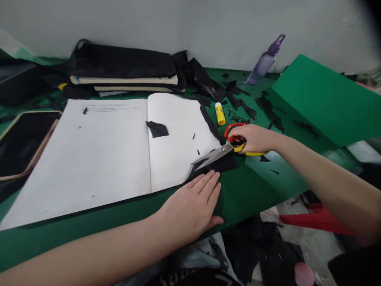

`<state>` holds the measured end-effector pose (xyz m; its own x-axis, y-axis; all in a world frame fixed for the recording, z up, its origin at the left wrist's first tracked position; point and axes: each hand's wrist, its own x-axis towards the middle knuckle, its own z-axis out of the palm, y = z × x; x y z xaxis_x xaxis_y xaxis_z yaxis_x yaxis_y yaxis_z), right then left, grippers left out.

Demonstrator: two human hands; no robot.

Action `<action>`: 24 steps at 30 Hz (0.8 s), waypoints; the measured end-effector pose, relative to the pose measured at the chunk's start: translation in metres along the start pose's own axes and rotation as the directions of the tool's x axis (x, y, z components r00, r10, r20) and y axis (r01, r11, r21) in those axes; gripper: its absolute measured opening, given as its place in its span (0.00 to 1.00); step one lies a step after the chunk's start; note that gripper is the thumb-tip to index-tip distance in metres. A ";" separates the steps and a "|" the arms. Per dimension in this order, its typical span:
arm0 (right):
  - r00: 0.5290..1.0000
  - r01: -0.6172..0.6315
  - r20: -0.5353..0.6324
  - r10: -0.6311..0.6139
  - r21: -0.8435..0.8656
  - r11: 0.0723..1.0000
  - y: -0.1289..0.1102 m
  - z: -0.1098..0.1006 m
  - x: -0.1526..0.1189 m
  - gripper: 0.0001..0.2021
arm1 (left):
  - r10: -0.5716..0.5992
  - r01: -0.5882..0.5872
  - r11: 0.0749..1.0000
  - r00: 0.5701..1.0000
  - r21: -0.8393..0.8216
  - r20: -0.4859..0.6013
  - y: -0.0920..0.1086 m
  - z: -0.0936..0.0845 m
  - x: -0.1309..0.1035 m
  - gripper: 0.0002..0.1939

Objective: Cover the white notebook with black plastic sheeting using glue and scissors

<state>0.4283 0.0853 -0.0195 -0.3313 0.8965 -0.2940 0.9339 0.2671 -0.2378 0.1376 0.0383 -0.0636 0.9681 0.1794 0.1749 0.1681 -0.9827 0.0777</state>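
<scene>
My right hand (253,137) grips a large pair of scissors (218,154) with red and yellow handles. Its blades are parted and point left over a black sheet (226,162) at the lower right corner of an open book (175,157). Fingers straight and together, my left hand (198,204) lies flat on the green table just below that corner, its fingertips by the black sheet. A torn black scrap (157,129) rests on the book's right page, with a few tiny bits around it. The black sheet also shows along the page's right edge.
Beyond the book stand a yellow glue stick (220,114) and a tilted-looking purple bottle (263,63). A green board (327,99) is at the right. Black-covered books (122,59) lie along the wall, a phone (28,139) at the left. Black scraps (269,111) litter the green table (253,182).
</scene>
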 end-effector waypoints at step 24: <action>1.000 0.027 -0.006 -0.028 -0.100 0.995 0.005 0.000 0.000 0.13 | 0.006 -0.006 1.000 1.000 0.006 -0.017 0.000 0.004 -0.001 0.32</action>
<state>0.4326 0.0864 -0.0208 -0.3564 0.8908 -0.2820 0.9333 0.3253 -0.1520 0.1372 0.0380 -0.0673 0.9659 0.1745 0.1916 0.1638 -0.9840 0.0704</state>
